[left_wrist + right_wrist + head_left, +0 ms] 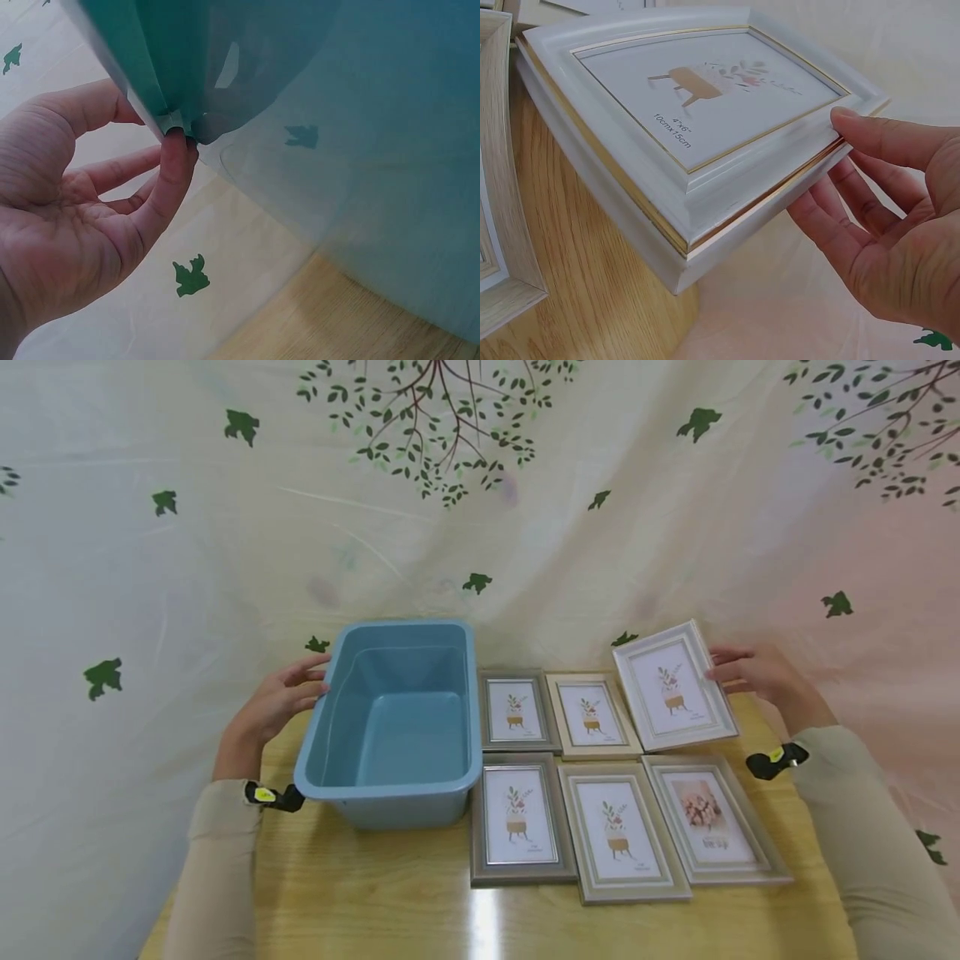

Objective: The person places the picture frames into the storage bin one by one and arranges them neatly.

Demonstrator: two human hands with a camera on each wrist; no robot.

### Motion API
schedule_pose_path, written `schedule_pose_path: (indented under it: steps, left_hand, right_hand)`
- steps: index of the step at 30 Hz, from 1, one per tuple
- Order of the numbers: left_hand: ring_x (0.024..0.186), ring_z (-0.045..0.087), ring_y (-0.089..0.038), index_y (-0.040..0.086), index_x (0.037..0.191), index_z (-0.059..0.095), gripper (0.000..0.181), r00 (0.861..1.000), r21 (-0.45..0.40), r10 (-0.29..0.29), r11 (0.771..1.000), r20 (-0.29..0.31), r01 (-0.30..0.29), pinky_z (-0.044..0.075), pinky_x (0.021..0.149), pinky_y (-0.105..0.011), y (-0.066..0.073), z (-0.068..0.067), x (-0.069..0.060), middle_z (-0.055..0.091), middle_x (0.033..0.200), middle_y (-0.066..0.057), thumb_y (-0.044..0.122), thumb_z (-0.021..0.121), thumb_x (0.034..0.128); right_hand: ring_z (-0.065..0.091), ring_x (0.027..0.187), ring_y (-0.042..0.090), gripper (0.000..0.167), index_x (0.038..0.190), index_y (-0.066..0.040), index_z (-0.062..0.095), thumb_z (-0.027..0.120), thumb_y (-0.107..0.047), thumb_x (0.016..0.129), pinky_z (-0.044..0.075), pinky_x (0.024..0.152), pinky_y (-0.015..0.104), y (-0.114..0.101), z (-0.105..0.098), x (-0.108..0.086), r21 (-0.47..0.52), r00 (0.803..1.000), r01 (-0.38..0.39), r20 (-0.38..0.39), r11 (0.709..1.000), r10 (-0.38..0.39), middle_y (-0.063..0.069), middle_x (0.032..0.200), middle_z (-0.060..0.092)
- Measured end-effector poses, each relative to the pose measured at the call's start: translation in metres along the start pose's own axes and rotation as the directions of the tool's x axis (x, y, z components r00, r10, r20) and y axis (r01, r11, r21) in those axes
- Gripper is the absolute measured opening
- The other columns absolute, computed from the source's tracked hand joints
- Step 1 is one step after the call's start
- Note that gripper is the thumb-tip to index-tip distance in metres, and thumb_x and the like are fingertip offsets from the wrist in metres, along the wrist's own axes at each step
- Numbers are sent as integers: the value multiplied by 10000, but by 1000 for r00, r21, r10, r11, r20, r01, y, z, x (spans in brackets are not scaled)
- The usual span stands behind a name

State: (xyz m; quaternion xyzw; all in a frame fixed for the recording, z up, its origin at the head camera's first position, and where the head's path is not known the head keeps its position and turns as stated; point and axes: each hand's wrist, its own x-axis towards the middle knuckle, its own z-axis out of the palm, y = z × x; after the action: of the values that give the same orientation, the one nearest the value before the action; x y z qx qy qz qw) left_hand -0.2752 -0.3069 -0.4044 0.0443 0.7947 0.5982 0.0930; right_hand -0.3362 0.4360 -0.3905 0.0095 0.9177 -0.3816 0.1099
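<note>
With left hand (pixel 281 700), gripping the left rim of a blue tub (pixel 401 812) standing on a wooden table (pixel 360 893), just left of five picture frames (pixel 522 814) lying in two rows. Farther right, holding a white frame (pixel 673 689) tilted beside the cream frame (pixel 592 714) in the back row, pinching its right edge between thumb and fingers of the right hand (pixel 768 678).

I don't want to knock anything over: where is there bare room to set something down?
The table is bare in front of the blue tub and the near row of picture frames. The tub itself is empty. Right of the tub is crowded: frames lie closely packed up to the white frame in the right hand.
</note>
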Motion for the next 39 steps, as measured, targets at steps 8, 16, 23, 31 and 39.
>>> schedule_pose_path:
  steps: [8,16,23,31,39]
  left_hand:
    - [1088,616,1,161,1622,284,682,1000,-10,-11,1000,8,11,541,885,-189,-3,-4,3,388,1543,-178,249,618,1034]
    - [1109,607,7,154,1628,264,715,997,30,-16,999,73,14,535,913,-206,1,-9,4,341,1598,-216,258,634,1024]
    - [1094,600,23,142,1632,244,740,994,73,-33,997,105,26,549,891,-193,9,-9,6,361,1598,-215,240,644,1018]
    - [1130,582,-36,151,1633,244,742,994,108,-55,993,92,45,554,955,-270,14,-7,3,391,1581,-208,231,648,1016]
    - [1080,605,-4,120,1633,229,745,996,108,-42,994,80,33,553,929,-243,14,-6,0,364,1585,-229,238,639,1022]
  right_hand:
    - [472,1347,420,862,1606,-88,292,666,-510,955,542,1006,476,-12,2,-12,66,997,-29,-63,997,33,251,1586,370]
    - [417,1394,467,889,1609,-130,297,670,-565,929,300,1091,760,-22,1,-21,109,995,-48,-84,993,58,245,1621,327]
    - [482,1344,436,887,1610,-136,295,672,-564,930,274,1091,778,-28,-1,-25,116,993,-31,-109,993,44,243,1625,329]
    - [602,914,-84,759,1597,-127,345,668,-425,977,558,818,161,-46,7,-23,96,979,114,-179,989,-96,208,1577,407]
    - [611,1003,-23,753,1593,-192,370,717,-378,951,554,827,151,-79,18,-26,188,977,150,-179,971,-116,149,1578,404]
